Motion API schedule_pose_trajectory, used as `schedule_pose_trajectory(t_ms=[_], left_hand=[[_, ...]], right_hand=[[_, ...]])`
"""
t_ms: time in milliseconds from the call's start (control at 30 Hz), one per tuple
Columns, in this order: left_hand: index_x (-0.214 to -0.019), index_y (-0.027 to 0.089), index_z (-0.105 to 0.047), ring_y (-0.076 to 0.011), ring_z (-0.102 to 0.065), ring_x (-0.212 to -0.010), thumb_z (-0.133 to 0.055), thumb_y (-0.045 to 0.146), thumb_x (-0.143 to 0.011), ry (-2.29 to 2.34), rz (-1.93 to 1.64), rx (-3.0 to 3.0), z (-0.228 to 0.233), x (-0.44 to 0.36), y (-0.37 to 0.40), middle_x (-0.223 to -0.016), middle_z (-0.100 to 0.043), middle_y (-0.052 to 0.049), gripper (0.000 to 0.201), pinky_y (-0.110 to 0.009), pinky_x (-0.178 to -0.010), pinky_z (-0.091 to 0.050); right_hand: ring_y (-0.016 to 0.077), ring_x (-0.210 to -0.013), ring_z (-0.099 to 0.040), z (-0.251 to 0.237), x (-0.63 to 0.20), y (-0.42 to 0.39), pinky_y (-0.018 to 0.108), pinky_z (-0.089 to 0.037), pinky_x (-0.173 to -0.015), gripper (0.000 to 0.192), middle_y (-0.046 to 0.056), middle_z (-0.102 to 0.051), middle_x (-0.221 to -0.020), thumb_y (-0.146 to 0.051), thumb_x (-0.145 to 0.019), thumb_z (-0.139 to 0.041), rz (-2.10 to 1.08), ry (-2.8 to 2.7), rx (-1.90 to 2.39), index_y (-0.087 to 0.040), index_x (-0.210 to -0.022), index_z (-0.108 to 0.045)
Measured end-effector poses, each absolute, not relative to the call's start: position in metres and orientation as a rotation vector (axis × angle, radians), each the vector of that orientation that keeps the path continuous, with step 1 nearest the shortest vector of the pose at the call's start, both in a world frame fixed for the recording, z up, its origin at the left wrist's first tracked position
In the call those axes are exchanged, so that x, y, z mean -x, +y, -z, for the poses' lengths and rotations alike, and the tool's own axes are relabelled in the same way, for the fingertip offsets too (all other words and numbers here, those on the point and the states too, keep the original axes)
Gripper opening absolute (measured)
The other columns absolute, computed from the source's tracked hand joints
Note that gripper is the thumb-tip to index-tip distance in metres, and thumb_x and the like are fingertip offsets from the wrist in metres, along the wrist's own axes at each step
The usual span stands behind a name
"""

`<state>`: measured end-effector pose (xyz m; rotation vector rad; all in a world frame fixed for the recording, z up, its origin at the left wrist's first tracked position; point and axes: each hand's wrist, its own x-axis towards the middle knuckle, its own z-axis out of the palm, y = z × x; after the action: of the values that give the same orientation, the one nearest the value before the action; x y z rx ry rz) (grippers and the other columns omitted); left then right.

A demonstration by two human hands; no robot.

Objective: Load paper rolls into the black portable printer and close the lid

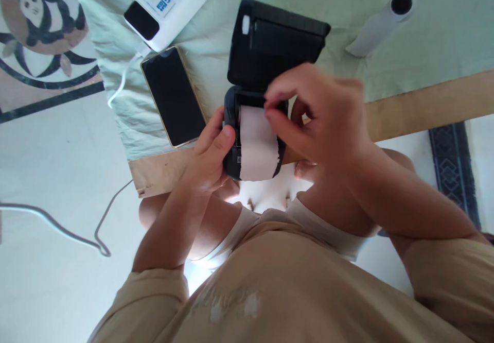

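Black plastic made the body of the small printer (232, 164), which was at the near edge of the desk (436, 39), in the middle of the scene. The left hand (210, 152) was grasping its left side, with the thumb lying on top. The lid (278, 44) stood open toward the far side. White paper (258, 144) came out of the opening and lay over the near part of the body, with a ragged end.

The right hand (316, 111) was at the right edge of the paper, its thumb and first finger bent close together. The fingers were blurred, so I could not tell whether they pinched the paper or only touched near it.

Some things could have gone wrong from there, in my judgement. A strong pull to one side could have torn the thin paper, or set it crooked in the opening. If the lid had swung down, it could have struck the right fingers. As only the left hand surely held the printer, a loose grasp could have let it slip over the near edge.

The phone (175, 98) lay just left of the left hand, so a careless push could have moved it. A white roll (376, 29) was well apart, at the far right.
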<state>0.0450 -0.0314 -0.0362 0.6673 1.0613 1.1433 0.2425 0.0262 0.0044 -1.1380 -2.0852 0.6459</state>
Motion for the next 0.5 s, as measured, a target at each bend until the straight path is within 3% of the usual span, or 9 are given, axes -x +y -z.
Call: schedule_pose_trajectory(t_ms=[133, 200, 333, 433, 500], left_hand=[[-0.121, 0.025, -0.078, -0.0191, -0.069, -0.063, -0.09, 0.075, -0.085, 1.052, -1.151, -0.709, 0.039, -0.046, -0.032, -0.091, -0.079, -0.005, 0.063, -0.029, -0.047, -0.048], [-0.121, 0.025, -0.077, -0.0177, -0.067, -0.059, -0.089, 0.074, -0.087, 1.064, -1.123, -0.71, 0.038, -0.045, -0.033, -0.089, -0.078, -0.004, 0.061, -0.028, -0.046, -0.047], [-0.127, 0.023, -0.076, -0.0192, -0.071, -0.062, -0.09, 0.073, -0.086, 1.083, -1.11, -0.716, 0.036, -0.043, -0.033, -0.095, -0.08, -0.006, 0.066, -0.028, -0.046, -0.048], [-0.125, 0.021, -0.077, -0.0182, -0.071, -0.064, -0.093, 0.074, -0.083, 1.09, -1.149, -0.712, 0.036, -0.044, -0.033, -0.093, -0.079, -0.005, 0.069, -0.028, -0.047, -0.048], [-0.12, 0.021, -0.078, -0.0222, -0.077, -0.077, -0.095, 0.074, -0.081, 1.107, -1.179, -0.701, 0.035, -0.045, -0.033, -0.092, -0.079, -0.005, 0.068, -0.028, -0.055, -0.055]], right_hand=[[0.0185, -0.103, -0.073, -0.025, -0.237, 0.021, 0.033, -0.03, -0.07, 0.031, -0.004, -0.078, -0.138, -0.035, -0.106, -0.051, -0.553, -2.586, 1.552, -0.032, -0.123, -0.078], [0.0193, -0.102, -0.073, -0.032, -0.233, 0.02, 0.033, -0.022, -0.067, 0.036, -0.006, -0.077, -0.142, -0.036, -0.107, -0.048, -0.503, -2.699, 1.641, -0.036, -0.13, -0.076], [0.021, -0.087, -0.07, -0.036, -0.23, 0.022, 0.033, -0.016, -0.065, 0.038, -0.002, -0.082, -0.117, -0.041, -0.103, -0.052, -0.504, -2.755, 1.672, -0.036, -0.135, -0.072], [0.0225, -0.082, -0.068, -0.037, -0.233, 0.024, 0.033, -0.023, -0.065, 0.04, -0.001, -0.08, -0.098, -0.038, -0.098, -0.054, -0.558, -2.694, 1.643, -0.036, -0.134, -0.069], [0.0185, -0.071, -0.062, -0.039, -0.238, 0.023, 0.033, -0.031, -0.065, 0.039, -0.002, -0.074, -0.084, -0.031, -0.091, -0.058, -0.646, -2.567, 1.514, -0.034, -0.128, -0.07]])
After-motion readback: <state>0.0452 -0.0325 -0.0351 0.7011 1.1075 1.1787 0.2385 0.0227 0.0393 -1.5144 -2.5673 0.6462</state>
